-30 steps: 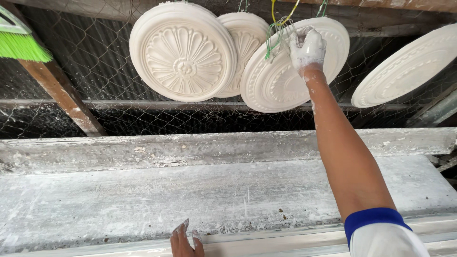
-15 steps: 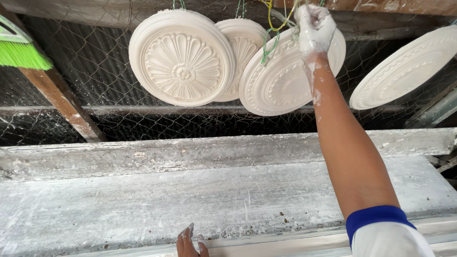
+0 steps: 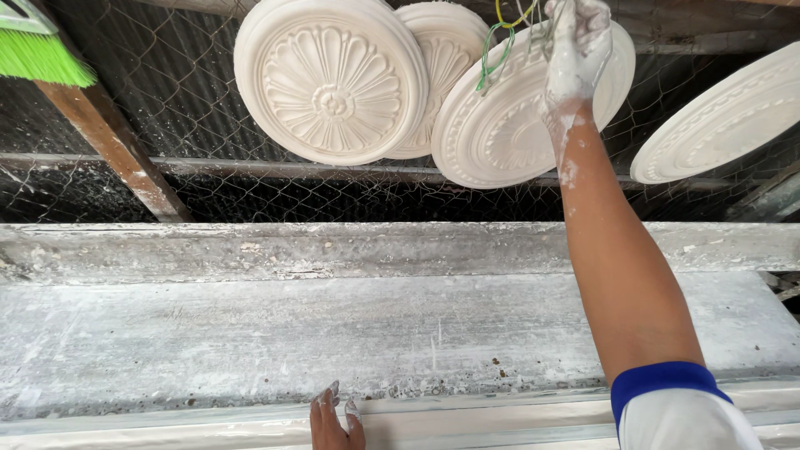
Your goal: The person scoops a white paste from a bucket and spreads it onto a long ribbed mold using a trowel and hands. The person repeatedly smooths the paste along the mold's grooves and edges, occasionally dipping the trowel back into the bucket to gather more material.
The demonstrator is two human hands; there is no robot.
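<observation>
My right hand (image 3: 575, 50), coated in white plaster, reaches up and grips the wire loop at the top of a white plaster ceiling medallion (image 3: 500, 125) hanging against the wire mesh. Green and yellow wires (image 3: 493, 42) dangle beside that hand. To the left hang two more round medallions, a large one with a petal pattern (image 3: 332, 82) and one behind it (image 3: 446, 58). My left hand (image 3: 336, 421) rests with its fingers spread on the front edge of the plaster-smeared workbench (image 3: 250, 333).
Another medallion (image 3: 725, 117) hangs tilted at the right. A green broom head (image 3: 42, 54) sits at the upper left above a slanted wooden post (image 3: 117, 150). Chicken-wire mesh (image 3: 250, 196) backs the bench.
My right hand has moved higher, from the medallion's upper face to the wires at its top. The left hand has barely shifted.
</observation>
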